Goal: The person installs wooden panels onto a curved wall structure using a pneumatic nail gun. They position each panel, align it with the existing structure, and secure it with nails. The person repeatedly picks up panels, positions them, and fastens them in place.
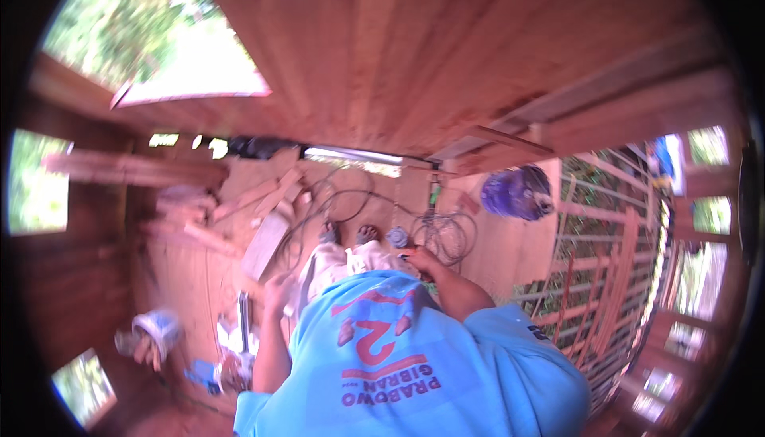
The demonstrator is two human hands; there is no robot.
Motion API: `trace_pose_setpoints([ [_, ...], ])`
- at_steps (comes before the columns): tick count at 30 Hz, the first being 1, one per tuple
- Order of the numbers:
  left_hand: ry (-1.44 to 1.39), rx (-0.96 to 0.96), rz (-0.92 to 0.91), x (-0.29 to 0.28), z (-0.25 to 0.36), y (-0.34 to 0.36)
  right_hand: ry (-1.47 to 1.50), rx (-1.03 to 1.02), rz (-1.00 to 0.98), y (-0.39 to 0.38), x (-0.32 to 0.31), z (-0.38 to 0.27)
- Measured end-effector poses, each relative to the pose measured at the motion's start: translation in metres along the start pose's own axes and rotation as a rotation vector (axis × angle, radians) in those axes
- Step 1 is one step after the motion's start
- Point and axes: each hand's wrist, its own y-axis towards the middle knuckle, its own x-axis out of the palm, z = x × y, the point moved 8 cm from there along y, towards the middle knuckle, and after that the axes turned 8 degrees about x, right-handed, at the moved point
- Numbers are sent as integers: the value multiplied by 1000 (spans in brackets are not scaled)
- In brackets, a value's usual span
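Note:
My right hand [422, 260] is closed around a dark tool at my right thigh. A round grey disc [398, 237] shows at the tool's front, so it looks like an angle grinder; my hand and arm hide most of its body. My left hand [279, 290] hangs beside my left trouser leg, smeared by motion, and its fingers cannot be made out. A dark cable [454, 238] lies in loose coils on the plank floor near my feet. Beyond the coils rests a narrow green and dark object [434, 190].
Timber offcuts [267, 242] lie left of my feet. A white bucket [159, 329] stands at the lower left. A purple bag or container [516, 192] sits to the right, beside open slats [594, 278] where the boards end. A plank wall [414, 62] rises ahead.

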Motion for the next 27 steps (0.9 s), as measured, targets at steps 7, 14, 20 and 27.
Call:
trace_pose_setpoints([
  [7, -34, -153, 167, -28, -70, -53, -134, -84, 29, 7, -2, -10],
  [14, -168, -228, 340, -60, -98, -81, -226, -57, 81, 28, 4, -54],
  [20, -151, -253, 257, -106, -124, -71, -172, -156, 39, 37, 46, -133],
  [27, -160, -205, 382, -209, -135, -49, -92, -202, 89, 0, 78, -209],
])
